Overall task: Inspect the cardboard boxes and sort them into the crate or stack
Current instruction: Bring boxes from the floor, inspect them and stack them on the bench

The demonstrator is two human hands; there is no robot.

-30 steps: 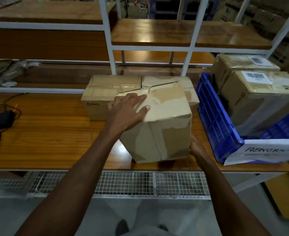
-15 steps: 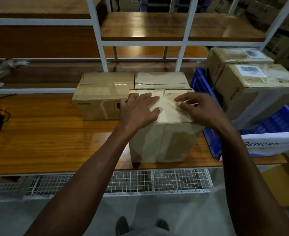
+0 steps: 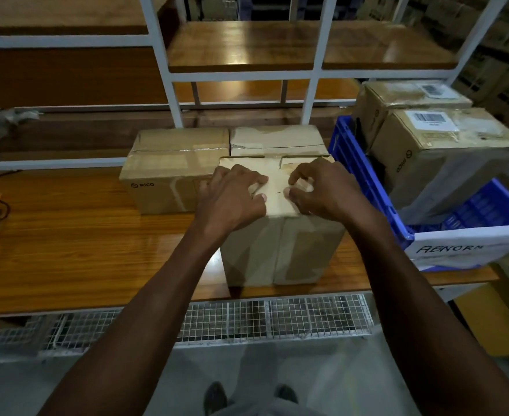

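**Both hands on top of the near box, crate close on the right**

Near box (image 3: pixel 280 250) stands upright at the front edge of the wooden bench (image 3: pixel 67 250), tall axis vertical, directly ahead of the person. Left hand (image 3: pixel 232 196) and right hand (image 3: pixel 322 190) both rest on its top face, fingers curled, fingertips pressing or picking at the flap seam between them. Can't tell if either actually pinches tape or flap. Nothing lifted.

Behind it, touching or just about: two more boxes side by side, the left rear box (image 3: pixel 172 172) printed PICO, the right rear box (image 3: pixel 277 139) partly hidden by the near one.

Blue crate (image 3: pixel 364 187) sits just beside the near box on the right, its white label (image 3: pixel 463 250) reading "ABNORM", rest cut off. It holds two labelled boxes (image 3: pixel 439 157).

Judgement: inspection step, not yet sorted. Crate lies right of the hands, right hand nearer; the rear pair lies straight ahead. Either way the box needs a grip on its sides first.
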